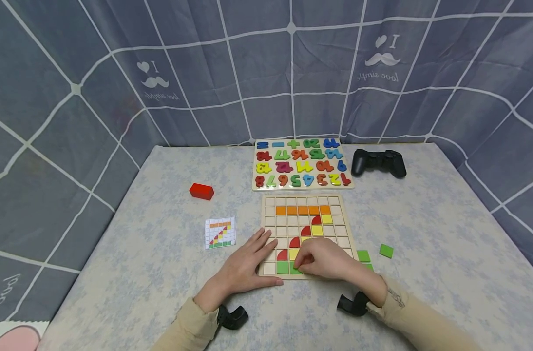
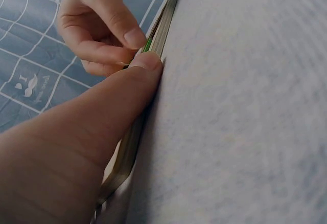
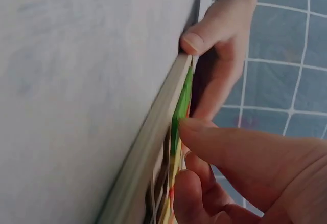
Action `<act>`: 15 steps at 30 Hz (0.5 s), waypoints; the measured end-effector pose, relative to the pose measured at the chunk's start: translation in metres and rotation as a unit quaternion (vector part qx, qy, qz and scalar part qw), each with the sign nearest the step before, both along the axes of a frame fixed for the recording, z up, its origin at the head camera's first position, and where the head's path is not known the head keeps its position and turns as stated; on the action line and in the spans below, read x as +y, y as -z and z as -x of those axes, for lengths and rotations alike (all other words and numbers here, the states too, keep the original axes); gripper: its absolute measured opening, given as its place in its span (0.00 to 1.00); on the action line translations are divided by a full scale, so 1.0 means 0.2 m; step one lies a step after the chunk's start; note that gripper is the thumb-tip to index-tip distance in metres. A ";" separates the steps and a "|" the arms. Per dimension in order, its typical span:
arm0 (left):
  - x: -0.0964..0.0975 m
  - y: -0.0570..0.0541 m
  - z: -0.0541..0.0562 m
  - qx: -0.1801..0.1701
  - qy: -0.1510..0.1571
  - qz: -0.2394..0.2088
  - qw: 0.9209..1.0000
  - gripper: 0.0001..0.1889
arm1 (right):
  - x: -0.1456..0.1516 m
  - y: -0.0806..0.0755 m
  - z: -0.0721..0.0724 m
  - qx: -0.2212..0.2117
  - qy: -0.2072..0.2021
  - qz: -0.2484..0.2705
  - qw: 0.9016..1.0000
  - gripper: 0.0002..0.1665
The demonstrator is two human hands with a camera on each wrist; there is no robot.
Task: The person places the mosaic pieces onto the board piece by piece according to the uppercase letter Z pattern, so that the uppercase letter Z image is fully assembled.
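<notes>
A wooden grid board (image 1: 284,220) lies flat on the table, with orange, yellow and green square tiles and red quarter-round tiles set in its cells. My left hand (image 1: 245,265) rests along the board's left side, fingers spread and thumb at the near edge. With thumb and forefinger, my right hand (image 1: 325,258) pinches a green square tile (image 1: 295,270) at a cell in the near row. Left of it another green tile (image 1: 282,267) sits in its cell. The right wrist view shows the right thumb (image 3: 204,132) against green tile edges; the fingers partly hide the yellow tiles.
Loose green tiles (image 1: 386,250) lie right of the board. A pattern card (image 1: 220,233) and a red block (image 1: 201,191) are at the left. Behind the board stand a number puzzle (image 1: 302,165) and a black game controller (image 1: 378,163).
</notes>
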State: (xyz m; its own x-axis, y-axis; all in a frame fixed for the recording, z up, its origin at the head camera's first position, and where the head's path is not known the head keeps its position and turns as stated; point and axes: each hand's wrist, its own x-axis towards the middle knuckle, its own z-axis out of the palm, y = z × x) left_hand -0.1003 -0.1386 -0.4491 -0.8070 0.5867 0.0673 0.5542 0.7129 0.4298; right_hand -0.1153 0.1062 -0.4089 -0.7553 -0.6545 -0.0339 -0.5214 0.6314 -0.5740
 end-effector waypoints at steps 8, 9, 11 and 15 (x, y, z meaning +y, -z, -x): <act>0.00 0.00 0.00 -0.005 -0.003 0.007 1.000 0.49 | 0.16 0.01 0.01 -0.080 0.024 0.036 0.996 0.04; 0.00 0.00 0.00 -0.005 -0.002 0.007 1.000 0.49 | 0.19 0.01 0.01 -0.094 0.023 0.044 0.994 0.04; 0.00 0.00 0.00 -0.005 -0.001 0.008 1.000 0.49 | 0.24 0.01 0.01 -0.114 0.020 0.058 0.992 0.04; 0.00 0.00 0.00 -0.005 0.001 0.008 1.000 0.49 | 0.35 0.02 0.02 -0.136 0.025 0.078 0.987 0.08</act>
